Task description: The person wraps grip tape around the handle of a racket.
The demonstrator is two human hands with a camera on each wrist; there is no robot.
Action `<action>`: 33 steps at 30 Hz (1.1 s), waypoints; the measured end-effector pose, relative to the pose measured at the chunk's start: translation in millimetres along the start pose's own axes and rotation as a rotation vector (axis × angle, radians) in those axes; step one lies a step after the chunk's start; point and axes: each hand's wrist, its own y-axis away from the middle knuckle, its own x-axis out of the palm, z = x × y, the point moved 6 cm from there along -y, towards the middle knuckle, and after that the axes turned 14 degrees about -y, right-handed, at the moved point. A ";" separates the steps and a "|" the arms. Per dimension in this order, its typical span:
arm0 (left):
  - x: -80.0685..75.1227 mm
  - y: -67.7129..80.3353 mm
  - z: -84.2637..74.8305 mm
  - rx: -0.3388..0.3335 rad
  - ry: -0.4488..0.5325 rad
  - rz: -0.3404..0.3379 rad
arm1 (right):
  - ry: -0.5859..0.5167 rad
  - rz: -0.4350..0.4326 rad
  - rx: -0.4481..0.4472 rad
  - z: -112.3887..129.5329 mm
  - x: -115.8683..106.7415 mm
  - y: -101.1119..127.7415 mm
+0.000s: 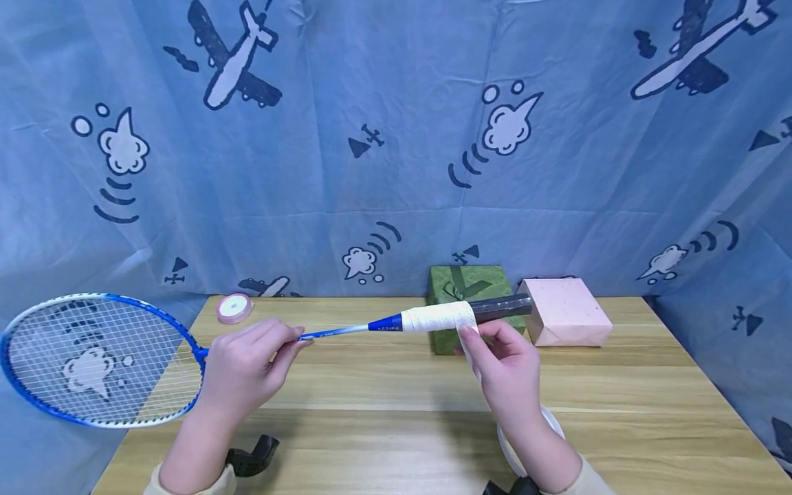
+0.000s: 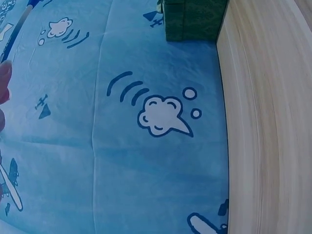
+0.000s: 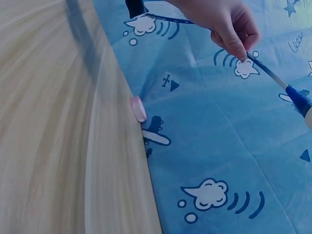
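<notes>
A blue and white badminton racket [image 1: 337, 331] is held level above the table, its strung head at the left. My left hand [image 1: 250, 361] pinches the thin shaft; in the right wrist view the same left hand [image 3: 228, 24] grips it too. White grip tape [image 1: 436, 317] covers the handle from the blue cone to about its middle. Beyond the tape, the black handle end [image 1: 504, 307] is bare. Just under the tape's edge, my right hand [image 1: 510, 368] pinches a hanging strip of it between thumb and fingers. The left wrist view shows only left fingertips [image 2: 4, 83] at its edge.
A green gift box [image 1: 442, 289] with a bow and a pink box [image 1: 566, 309] stand at the back of the wooden table [image 1: 359, 440]. A pink-rimmed white roll [image 1: 234, 308] lies back left. My right forearm partly hides a white ring [image 1: 506, 450]. Behind hangs a blue printed curtain [image 1: 396, 185].
</notes>
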 end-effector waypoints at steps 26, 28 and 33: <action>-6.3 -3.0 -6.9 0.062 0.008 -0.085 | -0.008 -0.046 0.011 -2.2 -1.7 0.9; -7.4 -3.3 -7.4 0.063 0.022 -0.100 | 0.008 -0.064 0.019 -2.4 -2.4 0.5; -8.1 -3.6 -8.6 0.080 0.044 -0.127 | 0.014 -0.072 0.012 -0.9 -2.4 0.2</action>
